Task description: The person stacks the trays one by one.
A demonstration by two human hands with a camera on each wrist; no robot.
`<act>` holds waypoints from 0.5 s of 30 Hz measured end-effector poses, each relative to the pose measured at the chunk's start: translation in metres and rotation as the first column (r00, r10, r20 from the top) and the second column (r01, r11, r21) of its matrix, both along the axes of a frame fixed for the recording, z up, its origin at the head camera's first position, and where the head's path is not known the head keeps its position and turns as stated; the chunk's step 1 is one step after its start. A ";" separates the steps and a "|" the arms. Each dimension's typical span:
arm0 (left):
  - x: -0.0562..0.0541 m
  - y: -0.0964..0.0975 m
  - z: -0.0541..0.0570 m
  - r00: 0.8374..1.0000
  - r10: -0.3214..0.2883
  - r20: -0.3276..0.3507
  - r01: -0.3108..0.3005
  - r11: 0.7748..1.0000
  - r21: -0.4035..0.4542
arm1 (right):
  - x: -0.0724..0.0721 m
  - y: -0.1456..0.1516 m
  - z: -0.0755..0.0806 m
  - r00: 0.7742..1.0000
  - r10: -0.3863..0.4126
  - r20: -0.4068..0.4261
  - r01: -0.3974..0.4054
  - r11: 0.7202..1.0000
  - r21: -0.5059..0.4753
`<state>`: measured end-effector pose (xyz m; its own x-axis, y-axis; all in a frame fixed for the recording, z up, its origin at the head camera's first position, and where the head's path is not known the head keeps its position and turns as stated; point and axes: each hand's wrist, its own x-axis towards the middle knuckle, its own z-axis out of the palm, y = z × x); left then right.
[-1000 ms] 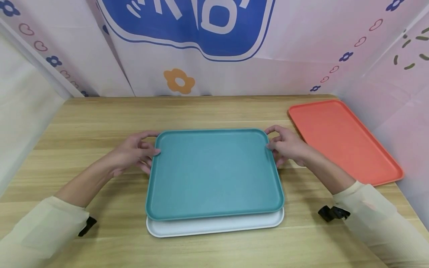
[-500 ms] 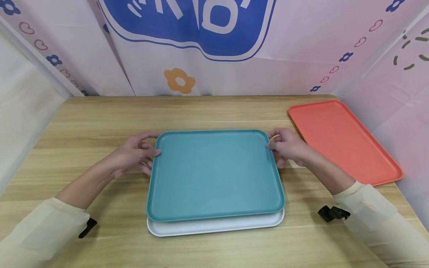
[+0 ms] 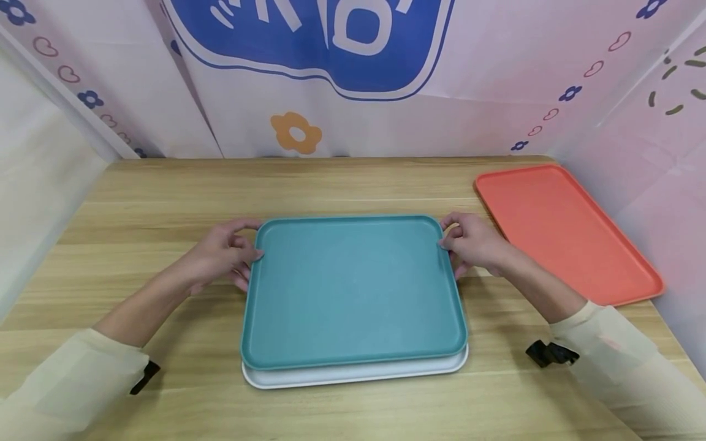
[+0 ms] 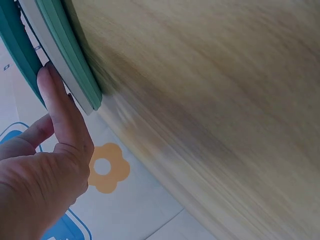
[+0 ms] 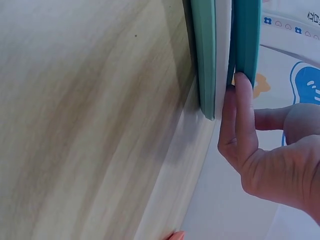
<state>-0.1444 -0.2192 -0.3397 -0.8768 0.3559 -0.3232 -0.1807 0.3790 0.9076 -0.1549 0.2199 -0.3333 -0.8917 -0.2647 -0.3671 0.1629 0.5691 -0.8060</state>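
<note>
A teal rectangular tray [image 3: 353, 294] lies face up in the middle, gripped at its far side corners by both hands. My left hand [image 3: 217, 254] has its thumb over the left rim and fingers beneath. On the opposite rim, my right hand [image 3: 474, 242] holds the same way. Below is a white tray [image 3: 353, 373], showing mainly along its near edge. Both wrist views reveal a narrow gap between the teal and white trays, with fingertips at it. A pale green tray [image 4: 67, 45] lies under the white one, hidden in the head view.
A coral-red tray [image 3: 568, 233] lies on the wooden table [image 3: 165, 184] at the right, close to the side wall. Behind the table hangs a printed white sheet [image 3: 386, 128] with a blue sign and an orange flower.
The teal tray has come slightly down and nearer, so less of the white tray shows along the front. Both hands moved with it, keeping their hold. The coral-red tray stayed put.
</note>
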 end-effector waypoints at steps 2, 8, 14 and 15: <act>0.000 0.000 0.000 1.000 0.001 0.001 -0.001 1.000 0.002 | 0.000 0.000 0.001 1.000 0.004 -0.001 -0.004 1.000 0.006; 0.001 0.000 0.001 1.000 0.000 -0.001 0.000 1.000 -0.006 | 0.000 0.000 0.004 1.000 0.015 -0.003 -0.015 0.999 0.030; 0.002 0.000 0.002 1.000 -0.008 -0.014 0.008 1.000 -0.028 | 0.000 0.000 0.004 0.999 0.039 0.003 -0.039 0.998 0.052; 0.003 0.000 0.002 1.000 -0.010 -0.017 0.010 0.999 -0.033 | 0.001 0.000 0.005 0.999 0.043 0.004 -0.043 0.998 0.055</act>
